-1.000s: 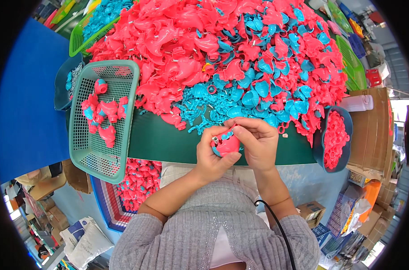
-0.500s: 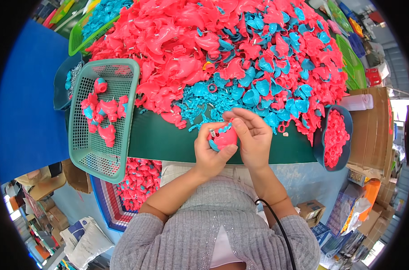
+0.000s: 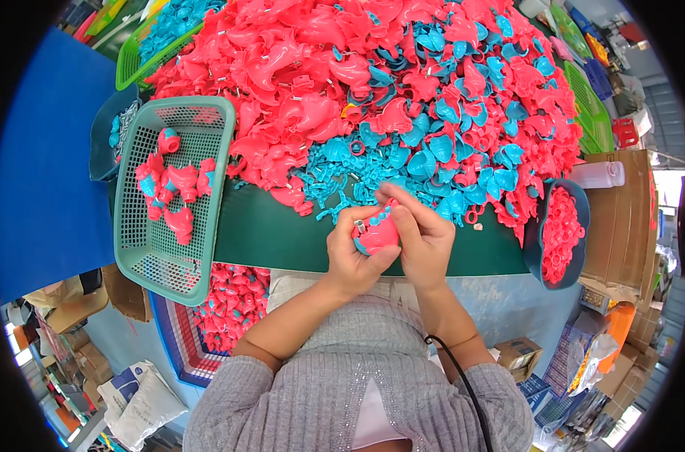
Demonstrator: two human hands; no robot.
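Between my hands, above the near edge of the green table [image 3: 282,245], is a pink plastic toy body [image 3: 379,235] with blue parts on it. My left hand [image 3: 350,256] is wrapped round its left side, thumb along the bottom; a small metal-looking pin sticks out by the forefinger. My right hand [image 3: 425,245] presses the toy's right upper edge with thumb and bent fingers, so part of it is hidden. Beyond my hands lie small blue plastic pieces [image 3: 335,169] and a tall heap of pink shells [image 3: 297,83] mixed with blue cup-shaped parts [image 3: 421,162].
A green mesh basket [image 3: 124,233] at the left holds several pink-and-blue toys. At the right stands a dark bin [image 3: 537,252] of pink rings. Below the table's left edge is a crate [image 3: 165,331] full of pink pieces. A cardboard box [image 3: 617,218] stands far right.
My right fingers have shifted slightly and closed in over the toy's upper edge. The toy is tilted a little differently in my left hand.
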